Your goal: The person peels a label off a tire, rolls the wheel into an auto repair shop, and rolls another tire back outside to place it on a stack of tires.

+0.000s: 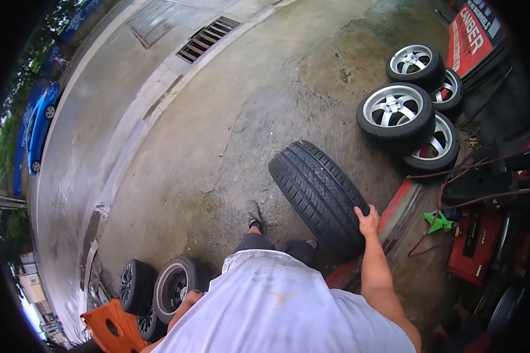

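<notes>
A black tire [317, 191] stands tilted on the concrete in front of me, its grooved tread facing up. My right hand [367, 222] is closed on the tire's right edge, thumb on the tread and the other fingers largely hidden. At my left side, my left hand [195, 296] is mostly covered by my white shirt. It is close to a wheel with a metal rim [174, 287], and its fingers cannot be made out; whether it touches the wheel is unclear.
Several wheels with silver spoked rims [394, 107] are piled at the right. Dark-rimmed wheels [136, 287] and an orange panel [113, 326] sit at lower left. Red equipment [477, 244], a green stand [439, 222] and a hose [424, 235] lie right. A drain grate [208, 39] crosses the pavement.
</notes>
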Tool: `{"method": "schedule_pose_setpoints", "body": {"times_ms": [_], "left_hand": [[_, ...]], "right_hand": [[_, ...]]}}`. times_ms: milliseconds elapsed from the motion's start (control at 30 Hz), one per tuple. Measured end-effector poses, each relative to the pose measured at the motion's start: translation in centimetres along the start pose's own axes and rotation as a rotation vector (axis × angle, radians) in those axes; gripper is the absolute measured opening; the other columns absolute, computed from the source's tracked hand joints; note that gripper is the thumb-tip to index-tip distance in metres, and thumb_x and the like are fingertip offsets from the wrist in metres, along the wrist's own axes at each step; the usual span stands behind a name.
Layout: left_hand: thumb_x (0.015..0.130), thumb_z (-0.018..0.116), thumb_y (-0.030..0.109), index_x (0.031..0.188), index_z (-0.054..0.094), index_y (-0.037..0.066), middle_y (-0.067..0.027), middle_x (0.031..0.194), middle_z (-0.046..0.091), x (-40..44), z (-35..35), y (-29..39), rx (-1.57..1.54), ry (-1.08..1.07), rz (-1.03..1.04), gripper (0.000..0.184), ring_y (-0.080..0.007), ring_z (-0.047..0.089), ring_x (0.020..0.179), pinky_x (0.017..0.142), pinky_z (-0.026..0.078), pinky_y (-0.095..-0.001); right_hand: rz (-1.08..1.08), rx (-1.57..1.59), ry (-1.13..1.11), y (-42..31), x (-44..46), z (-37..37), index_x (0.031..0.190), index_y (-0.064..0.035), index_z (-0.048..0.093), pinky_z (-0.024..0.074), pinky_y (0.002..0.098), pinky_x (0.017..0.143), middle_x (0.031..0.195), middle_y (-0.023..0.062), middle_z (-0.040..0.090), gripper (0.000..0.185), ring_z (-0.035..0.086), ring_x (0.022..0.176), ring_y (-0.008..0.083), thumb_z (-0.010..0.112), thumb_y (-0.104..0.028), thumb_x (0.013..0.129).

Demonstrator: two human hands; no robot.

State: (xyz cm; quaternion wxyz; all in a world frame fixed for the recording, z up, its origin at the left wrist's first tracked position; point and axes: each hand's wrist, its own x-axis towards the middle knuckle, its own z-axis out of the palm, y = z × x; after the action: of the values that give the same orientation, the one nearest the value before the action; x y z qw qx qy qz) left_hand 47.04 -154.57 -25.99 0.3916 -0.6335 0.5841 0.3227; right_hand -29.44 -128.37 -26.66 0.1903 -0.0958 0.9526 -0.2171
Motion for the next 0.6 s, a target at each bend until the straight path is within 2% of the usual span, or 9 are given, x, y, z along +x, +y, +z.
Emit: {"method": "schedule_pose_setpoints", "body": {"times_ms": [67,133,200,267,433,467,500,567,600], "left_hand": [[0.079,0.071,0.037,0.096,0.075,0.005,-0.0188,0.1,0.074,1.9,-5.0,1.9,-0.033,0.004,0.023,0.037,-0.0297,0.071,0.096,0.084,0.054,-0.0417],[0.082,0.069,0.028,0.089,0.07,0.003,-0.0162,0.088,0.073,4.4,-12.3,5.2,-0.094,0.248,0.055,0.026,-0.0264,0.071,0.084,0.076,0.054,-0.0397],[0.083,0.068,0.017,0.084,0.064,0.002,-0.0147,0.078,0.069,4.9,-20.4,10.1,-0.326,0.295,0.105,0.016,-0.0241,0.067,0.076,0.071,0.053,-0.0379],[0.084,0.065,0.013,0.083,0.06,0.003,-0.0117,0.076,0.064,7.9,-26.6,12.6,-0.378,0.464,0.288,0.011,-0.0208,0.06,0.072,0.07,0.05,-0.0362],[0.086,0.063,0.01,0.092,0.055,0.002,-0.0203,0.081,0.065,8.5,-38.9,21.8,-0.279,0.578,0.479,0.013,-0.0362,0.066,0.079,0.073,0.051,-0.0436],[0.086,0.063,0.01,0.092,0.055,0.002,-0.0203,0.081,0.065,8.6,-39.9,22.8,-0.287,0.587,0.487,0.013,-0.0362,0.066,0.079,0.073,0.051,-0.0436],[0.087,0.064,0.011,0.093,0.054,0.002,-0.0216,0.082,0.065,8.9,-40.8,23.6,-0.254,0.603,0.517,0.015,-0.0393,0.065,0.081,0.074,0.05,-0.0451],[0.087,0.067,0.012,0.097,0.051,0.002,-0.0231,0.084,0.065,9.3,-42.9,24.5,-0.245,0.6,0.532,0.021,-0.0423,0.065,0.084,0.076,0.05,-0.0464],[0.084,0.071,0.009,0.099,0.05,0.003,-0.0233,0.087,0.065,7.8,-43.9,25.2,-0.271,0.621,0.536,0.027,-0.0425,0.066,0.086,0.076,0.051,-0.0459]], "right_hand": [[0.038,0.021,0.0,-2.0,0.5,1.0,0.126,-0.0033,0.062,0.0449,0.0468,0.103,0.126,0.0244,0.064,0.077,0.059,0.119,0.0412,0.07,-0.066,0.081],[0.119,0.062,-0.012,-4.5,1.8,2.0,0.126,-0.003,0.062,0.045,0.0466,0.102,0.125,0.0257,0.064,0.078,0.059,0.119,0.0407,0.071,-0.066,0.08],[0.17,0.02,-0.044,-7.9,2.6,1.9,0.131,-0.0011,0.06,0.0434,0.0456,0.105,0.129,0.0271,0.062,0.087,0.057,0.123,0.0413,0.066,-0.072,0.08],[0.3,-0.049,-0.047,-12.7,3.6,2.0,0.136,0.0005,0.056,0.0396,0.0448,0.111,0.137,0.028,0.057,0.1,0.052,0.131,0.0413,0.057,-0.082,0.079],[0.465,-0.111,0.015,-20.1,10.6,4.8,0.138,-0.003,0.056,0.0405,0.048,0.11,0.137,0.0267,0.058,0.106,0.052,0.132,0.0407,0.053,-0.088,0.075],[0.516,-0.106,0.009,-21.8,12.0,4.9,0.141,-0.0035,0.053,0.0401,0.0479,0.11,0.139,0.0271,0.056,0.109,0.051,0.134,0.0405,0.05,-0.09,0.075],[0.479,-0.045,0.034,-22.7,12.8,5.3,0.143,-0.0032,0.05,0.0408,0.0475,0.11,0.14,0.0268,0.055,0.103,0.051,0.133,0.0409,0.057,-0.083,0.078],[0.137,0.092,0.082,-21.6,13.3,6.5,0.142,-0.0023,0.05,0.042,0.0473,0.108,0.138,0.0264,0.056,0.093,0.053,0.13,0.0415,0.068,-0.07,0.081],[-0.031,0.179,0.148,-21.4,12.2,6.9,0.143,-0.0029,0.048,0.0431,0.0469,0.106,0.136,0.0259,0.057,0.087,0.054,0.127,0.042,0.077,-0.056,0.08]]}}
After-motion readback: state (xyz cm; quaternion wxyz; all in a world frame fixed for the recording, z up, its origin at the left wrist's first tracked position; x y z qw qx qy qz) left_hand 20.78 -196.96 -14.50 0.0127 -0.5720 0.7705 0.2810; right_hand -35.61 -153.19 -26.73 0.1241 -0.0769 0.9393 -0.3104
